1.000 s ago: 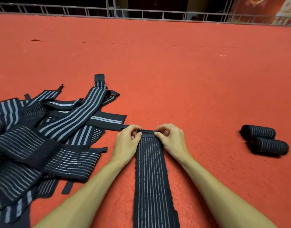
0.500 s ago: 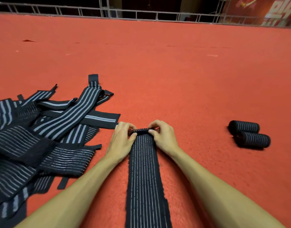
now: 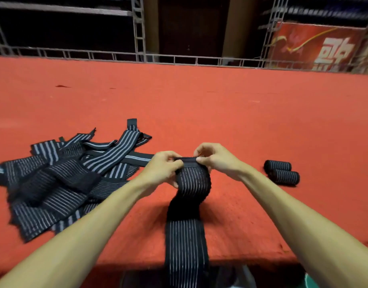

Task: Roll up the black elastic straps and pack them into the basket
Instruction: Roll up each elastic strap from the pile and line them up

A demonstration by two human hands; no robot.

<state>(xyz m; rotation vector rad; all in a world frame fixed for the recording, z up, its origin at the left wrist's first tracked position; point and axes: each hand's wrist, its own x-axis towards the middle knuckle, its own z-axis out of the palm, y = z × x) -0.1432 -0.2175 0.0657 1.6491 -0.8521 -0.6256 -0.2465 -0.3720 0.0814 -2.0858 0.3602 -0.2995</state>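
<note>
Holding one black elastic strap (image 3: 186, 235) by its far end, we note both hands raised just above the red bench (image 3: 241, 121). Our left hand (image 3: 163, 168) and right hand (image 3: 217, 159) each pinch one corner of that end, fingers curled, thumbs pointing toward each other. From the grip the strap drops in a curve, lies flat on the bench toward us and hangs over the near edge. A pile of unrolled straps (image 3: 60, 183) lies to the left, near the left hand. Two rolled straps (image 3: 282, 173) lie touching, side by side, on the right, well apart from the hands. A metal railing (image 3: 116, 56) and a red banner (image 3: 324, 48) stand behind.
</note>
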